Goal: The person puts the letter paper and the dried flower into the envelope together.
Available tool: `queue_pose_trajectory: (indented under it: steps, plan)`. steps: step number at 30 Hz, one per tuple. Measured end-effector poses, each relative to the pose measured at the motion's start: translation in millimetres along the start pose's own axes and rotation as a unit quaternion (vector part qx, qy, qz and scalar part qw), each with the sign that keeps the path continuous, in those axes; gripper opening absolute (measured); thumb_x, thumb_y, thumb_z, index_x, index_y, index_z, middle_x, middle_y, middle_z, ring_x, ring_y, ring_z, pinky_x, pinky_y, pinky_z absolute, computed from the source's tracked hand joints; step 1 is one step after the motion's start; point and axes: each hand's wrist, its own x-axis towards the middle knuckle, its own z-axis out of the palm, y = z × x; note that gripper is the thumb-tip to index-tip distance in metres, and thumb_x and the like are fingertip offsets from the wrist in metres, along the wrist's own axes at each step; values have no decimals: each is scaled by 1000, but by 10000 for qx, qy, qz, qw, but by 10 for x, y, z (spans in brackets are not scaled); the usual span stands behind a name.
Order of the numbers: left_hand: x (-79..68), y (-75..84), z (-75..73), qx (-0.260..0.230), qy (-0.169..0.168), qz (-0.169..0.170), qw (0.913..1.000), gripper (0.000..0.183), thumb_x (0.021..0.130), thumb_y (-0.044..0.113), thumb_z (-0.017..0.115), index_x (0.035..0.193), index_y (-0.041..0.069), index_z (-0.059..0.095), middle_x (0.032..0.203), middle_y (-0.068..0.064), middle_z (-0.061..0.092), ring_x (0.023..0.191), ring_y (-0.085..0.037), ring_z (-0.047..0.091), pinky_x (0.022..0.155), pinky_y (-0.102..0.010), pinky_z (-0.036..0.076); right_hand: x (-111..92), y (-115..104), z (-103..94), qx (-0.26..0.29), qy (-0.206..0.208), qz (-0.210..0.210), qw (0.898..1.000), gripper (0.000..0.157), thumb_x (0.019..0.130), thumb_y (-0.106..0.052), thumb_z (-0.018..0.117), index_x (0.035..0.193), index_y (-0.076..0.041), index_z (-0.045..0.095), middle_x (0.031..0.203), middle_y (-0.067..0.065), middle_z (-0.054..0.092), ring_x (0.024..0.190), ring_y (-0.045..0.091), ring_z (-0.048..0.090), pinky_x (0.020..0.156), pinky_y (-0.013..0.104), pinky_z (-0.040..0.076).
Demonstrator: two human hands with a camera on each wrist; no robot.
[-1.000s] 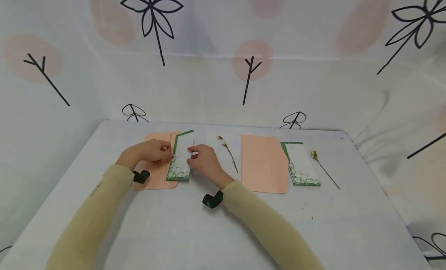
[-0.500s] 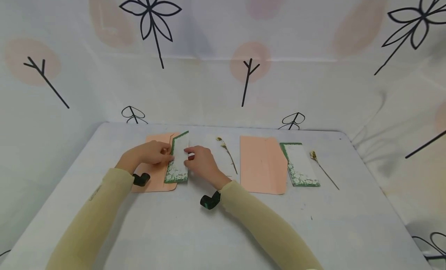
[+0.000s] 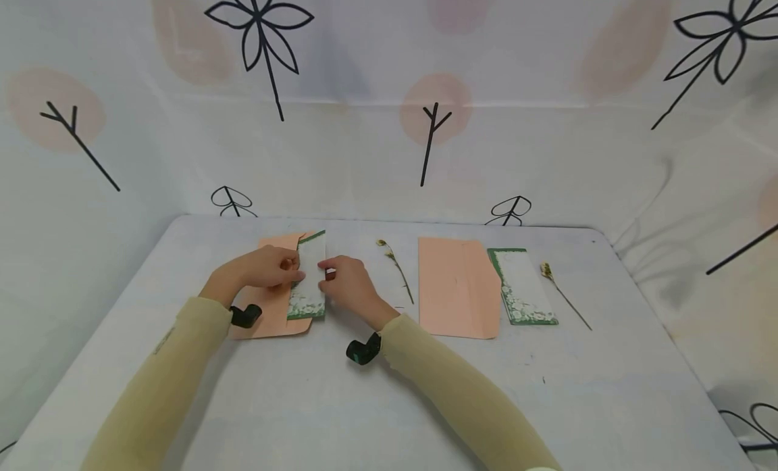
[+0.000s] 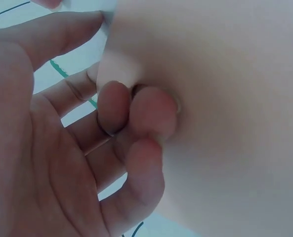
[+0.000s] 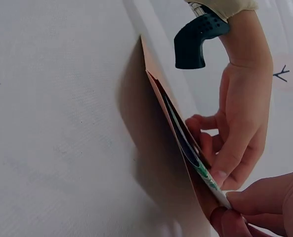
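In the head view my left hand grips the opening edge of a peach envelope. A white card with a green floral border stands partly inside that envelope. My right hand pinches the card's right edge between thumb and fingers. From the right wrist, the envelope is seen edge-on, its mouth spread with the card between its layers. The envelope's paper fills much of the left wrist view, with my left fingers curled at its edge.
A second peach envelope lies to the right, slightly overlapping another green-bordered card. One dried flower lies between the envelopes, another dried flower at the far right. A printed cloth hangs behind the white table.
My right hand has moved slightly left with the card, and more of the card is now inside the envelope. The left hand has kept its grip almost in place.
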Motion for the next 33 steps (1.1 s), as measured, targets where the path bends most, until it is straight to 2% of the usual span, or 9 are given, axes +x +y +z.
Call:
queue_pose_trajectory:
  steps: [9,19,29,33]
  plan:
    - [3,17,26,-165,203,51,9996,28,94,37,67,81,14,55,59,3,45,55,-15,45,57,-30,32,17,12,48,-166,-37,-40,9998,35,90,-9,71,125,-7,69,117,6,69,94,10,64,73,22,49]
    - [2,1,46,-152,390,341,9985,28,93,33,69,81,14,53,60,3,47,55,-15,45,56,-31,34,45,18,102,-188,-119,-58,9997,35,90,-10,72,124,-5,69,95,1,67,81,9,55,69,21,45]
    - [3,26,64,-180,505,389,9978,27,92,31,70,83,14,51,63,2,46,57,-15,45,57,-31,34,40,15,127,-188,-155,-80,9997,36,90,-13,73,125,-6,68,100,2,67,84,10,57,70,20,47]
    - [-1,39,60,-186,482,398,9979,24,93,30,69,85,14,52,64,2,46,58,-15,46,57,-31,34,40,49,137,-245,18,-144,9996,37,89,-16,76,124,-6,68,113,5,64,97,13,60,84,24,48]
